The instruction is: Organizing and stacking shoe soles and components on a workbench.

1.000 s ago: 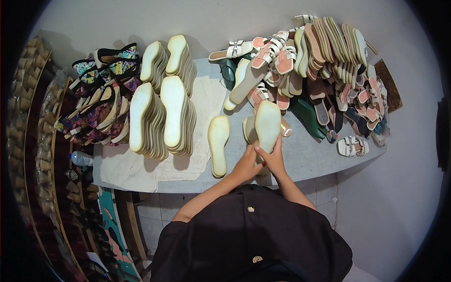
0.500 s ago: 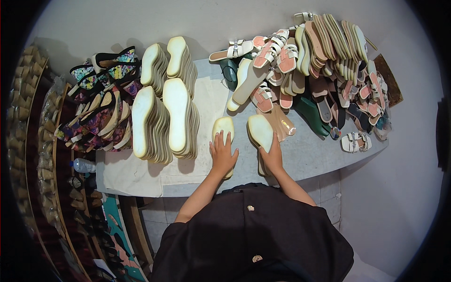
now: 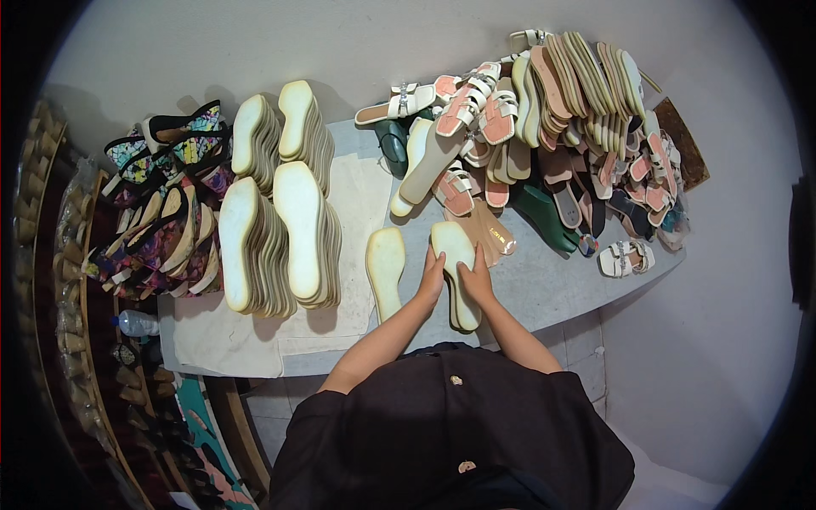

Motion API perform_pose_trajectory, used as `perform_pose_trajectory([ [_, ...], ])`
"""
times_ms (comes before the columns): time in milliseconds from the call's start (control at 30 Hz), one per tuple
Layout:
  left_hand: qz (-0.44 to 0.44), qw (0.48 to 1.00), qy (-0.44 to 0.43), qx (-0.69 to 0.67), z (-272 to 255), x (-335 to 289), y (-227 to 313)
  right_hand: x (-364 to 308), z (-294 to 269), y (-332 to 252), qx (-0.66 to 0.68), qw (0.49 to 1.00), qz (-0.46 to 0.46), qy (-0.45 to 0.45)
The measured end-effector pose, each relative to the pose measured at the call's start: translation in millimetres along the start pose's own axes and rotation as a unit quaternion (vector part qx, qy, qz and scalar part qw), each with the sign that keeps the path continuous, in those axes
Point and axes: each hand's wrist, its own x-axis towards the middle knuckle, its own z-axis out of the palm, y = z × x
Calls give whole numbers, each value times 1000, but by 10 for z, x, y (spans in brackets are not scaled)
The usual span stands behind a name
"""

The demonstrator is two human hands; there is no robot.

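A small stack of cream shoe soles [image 3: 451,244] stands toe-away on the table in front of me. My left hand [image 3: 431,279] is closed against the stack's left side, and my right hand [image 3: 476,278] grips its right side with the thumb on the top sole. Just left of my left hand lies another cream sole [image 3: 386,265], partly covered by my forearm, with no hand on it. Beyond the held stack, a tan insole [image 3: 491,228] with a rounded clear-edged end lies flat.
Tall stacks of soles [image 3: 299,221] stand on a pale cloth [image 3: 348,191] to the left. Colourful wedge shoes [image 3: 174,221] are heaped beside them. White-strapped sandals [image 3: 463,110], more soles and a green shoe last [image 3: 540,217] pile up at the right. Shelves [image 3: 81,297] line the far left.
My left hand has left the left-hand sole and moved right onto the other stack, joining my right hand there. The whole view has shifted slightly.
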Motion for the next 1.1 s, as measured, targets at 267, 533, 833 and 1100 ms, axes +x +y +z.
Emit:
perform_pose_trajectory([
  [267, 4, 989, 9, 148, 49, -37, 54, -34, 36, -84, -43, 999, -19, 9],
  [533, 9, 983, -14, 183, 63, -59, 33, -109, 40, -59, -62, 997, -55, 7],
  [833, -42, 996, -76, 17, -34, -117, -101, -85, 26, 18, -32, 997, -69, -32],
  [1100, 62, 981, 17, 181, -98, -333, 484, 222, 118, -317, -152, 973, -140, 103],
])
